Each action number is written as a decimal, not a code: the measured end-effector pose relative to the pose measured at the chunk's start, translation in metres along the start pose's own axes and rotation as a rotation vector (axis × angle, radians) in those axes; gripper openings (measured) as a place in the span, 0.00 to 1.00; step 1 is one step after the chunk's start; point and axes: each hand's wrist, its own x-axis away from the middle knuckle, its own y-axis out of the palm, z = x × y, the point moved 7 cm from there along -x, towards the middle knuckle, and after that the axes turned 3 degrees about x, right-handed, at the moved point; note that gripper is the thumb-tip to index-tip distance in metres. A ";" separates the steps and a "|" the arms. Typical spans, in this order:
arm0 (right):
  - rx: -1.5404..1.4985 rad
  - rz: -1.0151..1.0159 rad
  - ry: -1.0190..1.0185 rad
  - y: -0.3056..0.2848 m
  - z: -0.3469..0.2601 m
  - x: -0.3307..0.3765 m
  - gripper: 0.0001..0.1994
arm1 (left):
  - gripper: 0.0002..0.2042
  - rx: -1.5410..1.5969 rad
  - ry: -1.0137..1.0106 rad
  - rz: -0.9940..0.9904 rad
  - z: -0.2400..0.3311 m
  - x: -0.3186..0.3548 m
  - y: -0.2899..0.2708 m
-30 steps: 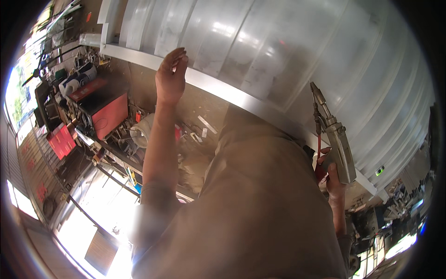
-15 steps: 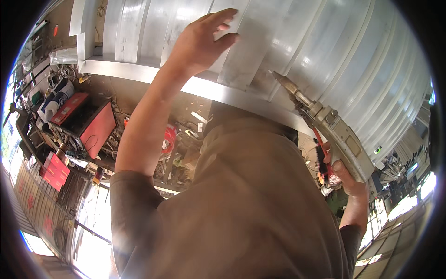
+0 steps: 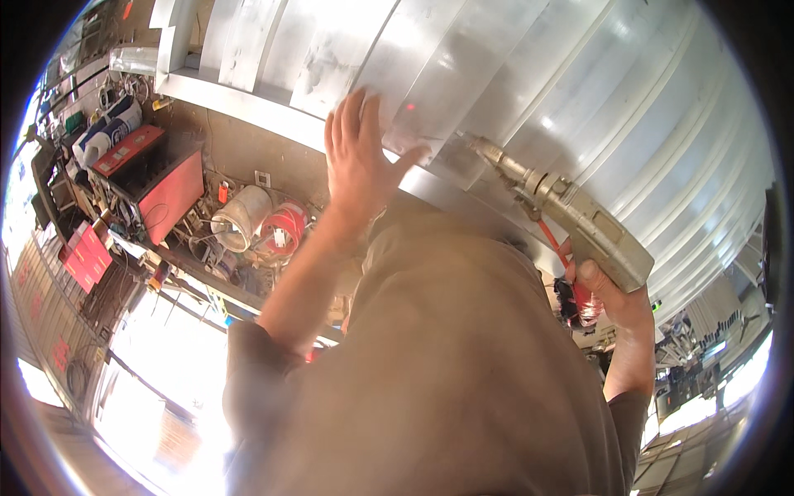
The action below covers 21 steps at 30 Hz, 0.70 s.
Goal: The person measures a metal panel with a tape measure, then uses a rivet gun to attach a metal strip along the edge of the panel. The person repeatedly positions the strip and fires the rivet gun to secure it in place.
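My right hand is wrapped round the rear of a pale metal handheld laser welding gun. The gun slants up and left, its narrow nozzle just above a broad, ribbed silver sheet-metal panel. A small red light dot shows on the panel, left of the nozzle. My left hand is open at the panel's near edge, fingers spread and pointing away from me, thumb toward the nozzle. Whether its fingertips touch the metal, I cannot tell. Red cable or hose runs along the gun's underside.
On the left stands a red and black machine cabinet. A white bucket and a red bucket sit below the panel's edge among clutter. A pale metal lip borders the panel's near side.
My left hand has dropped nearer to me, to the panel's edge, its fingers now spread. The gun has shifted slightly left. A red dot now shows, and the buckets are in plainer sight.
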 end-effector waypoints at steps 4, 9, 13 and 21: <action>-0.070 0.010 -0.012 -0.020 0.016 -0.006 0.31 | 0.51 -0.073 -0.216 0.123 0.001 0.049 0.040; -0.205 -0.025 -0.016 -0.033 0.026 -0.006 0.26 | 0.53 -0.030 -0.261 0.299 -0.004 0.054 0.066; -0.214 -0.035 -0.016 -0.037 0.033 -0.003 0.27 | 0.52 -0.060 -0.218 0.339 -0.008 0.055 0.071; -0.201 -0.050 -0.048 -0.037 0.035 -0.003 0.26 | 0.53 -0.053 -0.203 0.342 -0.014 0.058 0.075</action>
